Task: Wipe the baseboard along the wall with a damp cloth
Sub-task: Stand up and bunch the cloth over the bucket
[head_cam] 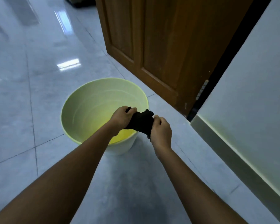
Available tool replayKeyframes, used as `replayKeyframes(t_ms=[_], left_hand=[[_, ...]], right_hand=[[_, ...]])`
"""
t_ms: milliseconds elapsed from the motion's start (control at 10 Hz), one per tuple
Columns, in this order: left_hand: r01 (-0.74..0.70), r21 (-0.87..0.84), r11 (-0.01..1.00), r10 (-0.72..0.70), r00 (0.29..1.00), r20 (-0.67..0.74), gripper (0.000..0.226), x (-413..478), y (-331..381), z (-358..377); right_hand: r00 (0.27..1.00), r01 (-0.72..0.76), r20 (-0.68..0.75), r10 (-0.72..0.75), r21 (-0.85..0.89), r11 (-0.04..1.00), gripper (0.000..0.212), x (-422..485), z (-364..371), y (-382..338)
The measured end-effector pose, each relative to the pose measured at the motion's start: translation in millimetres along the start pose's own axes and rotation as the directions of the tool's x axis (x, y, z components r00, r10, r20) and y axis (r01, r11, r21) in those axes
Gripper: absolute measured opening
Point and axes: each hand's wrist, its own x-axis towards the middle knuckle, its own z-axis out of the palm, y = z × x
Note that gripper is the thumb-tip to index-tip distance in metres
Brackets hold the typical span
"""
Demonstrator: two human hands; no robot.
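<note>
Gripping a dark crumpled cloth (pixel 141 122) between them, the left hand (pixel 121 117) and right hand (pixel 161 132) curl fingers round its ends above the pale green round plastic bucket's (pixel 81 102) near rim; the grey baseboard (pixel 229 152) runs right of the right hand.

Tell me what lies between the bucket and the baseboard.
In the head view, only bare floor tile lies between the green bucket and the baseboard; the right hand, gripping the dark cloth, hovers above it.
</note>
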Motion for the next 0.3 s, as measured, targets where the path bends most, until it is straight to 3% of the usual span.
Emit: replayKeyframes(t_ms=[100,200,300], left_hand=[[0.102,-0.112,0.988,-0.075,0.972,0.224,0.033,0.3,-5.5,11.0],[0.103,0.091,0.991,-0.116,0.980,0.164,0.038,-3.7,-1.8,13.1],[-0.039,0.616,0.787,0.063,0.998,-0.017,0.038,-8.1,27.2,-10.9]], right_hand=[[0.994,-0.105,0.039,0.102,0.117,0.988,0.034,-4.5,13.0,3.5],[0.971,-0.178,0.157,0.181,-0.033,0.984,0.034,-0.9,6.7,-6.2],[0.973,-0.154,0.117,0.200,-0.316,0.936,0.044,6.5,-22.7,-31.9]])
